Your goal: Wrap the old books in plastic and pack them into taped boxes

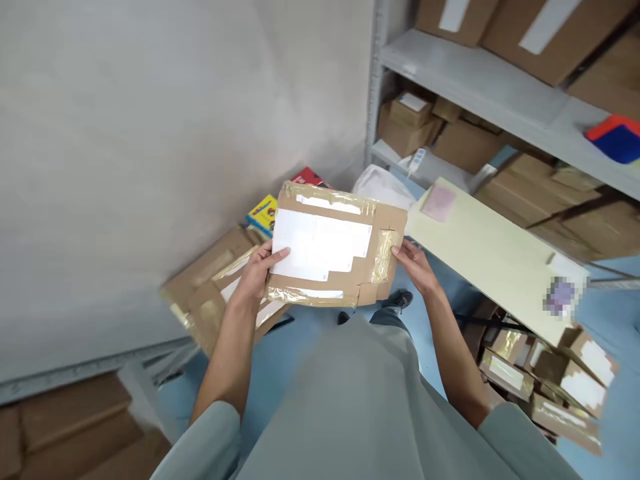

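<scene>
Between both hands I hold a flat cardboard box (345, 280) in front of my body, above the floor. White paper labels (320, 240) cover much of its upper face, and shiny clear tape runs along its edges. My left hand (260, 267) grips the left edge, thumb on top over the label. At the right edge my right hand (413, 261) holds on with its thumb against a taped patch. The fingers under the box are mostly hidden. Beneath and left of it, partly covered, leans a larger taped carton (200, 287).
A pale narrow table (490, 247) stands to the right, with a pinkish pad (439, 203) on it. Grey shelving (470, 73) with cartons rises behind. Several small boxes (555, 380) are piled below the table. A yellow packet (263, 212) and a white bag (380, 183) lie beyond the held box.
</scene>
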`<action>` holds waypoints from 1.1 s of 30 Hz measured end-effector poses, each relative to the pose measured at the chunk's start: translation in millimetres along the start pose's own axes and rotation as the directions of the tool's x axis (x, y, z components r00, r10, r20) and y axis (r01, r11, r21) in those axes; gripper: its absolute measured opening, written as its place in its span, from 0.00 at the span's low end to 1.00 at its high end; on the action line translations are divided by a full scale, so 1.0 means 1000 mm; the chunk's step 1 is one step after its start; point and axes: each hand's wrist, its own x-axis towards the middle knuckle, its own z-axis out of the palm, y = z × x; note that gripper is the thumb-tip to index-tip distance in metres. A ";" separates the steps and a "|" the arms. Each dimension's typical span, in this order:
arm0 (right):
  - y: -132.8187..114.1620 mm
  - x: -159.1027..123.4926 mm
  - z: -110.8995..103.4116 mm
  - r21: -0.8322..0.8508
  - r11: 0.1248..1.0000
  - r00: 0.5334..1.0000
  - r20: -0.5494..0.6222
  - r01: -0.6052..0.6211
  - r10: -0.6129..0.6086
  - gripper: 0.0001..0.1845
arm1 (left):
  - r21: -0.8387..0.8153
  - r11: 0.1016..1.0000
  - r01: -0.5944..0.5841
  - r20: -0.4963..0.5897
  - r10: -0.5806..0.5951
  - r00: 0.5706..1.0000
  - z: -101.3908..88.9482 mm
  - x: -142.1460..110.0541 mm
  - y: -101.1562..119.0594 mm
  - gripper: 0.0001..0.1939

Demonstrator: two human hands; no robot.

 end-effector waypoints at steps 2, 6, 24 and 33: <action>-0.007 -0.008 -0.042 0.045 0.998 0.999 -0.043 -0.031 0.033 0.37 | 0.057 0.998 -0.003 0.123 -0.004 0.992 0.047 0.025 -0.005 0.42; -0.009 -0.020 -0.121 0.086 0.996 0.968 -0.248 -0.019 0.040 0.37 | 0.196 0.977 -0.082 0.344 0.010 0.939 0.143 0.072 -0.012 0.44; -0.011 -0.053 -0.420 -0.148 0.988 0.684 -0.717 0.036 -0.132 0.31 | 0.347 0.891 -0.293 0.685 -0.027 0.728 0.543 0.176 -0.081 0.39; -0.009 -0.039 -0.431 -0.073 0.994 0.593 -0.805 -0.077 -0.013 0.36 | 0.345 0.855 -0.386 0.832 -0.088 0.548 0.618 0.215 -0.094 0.25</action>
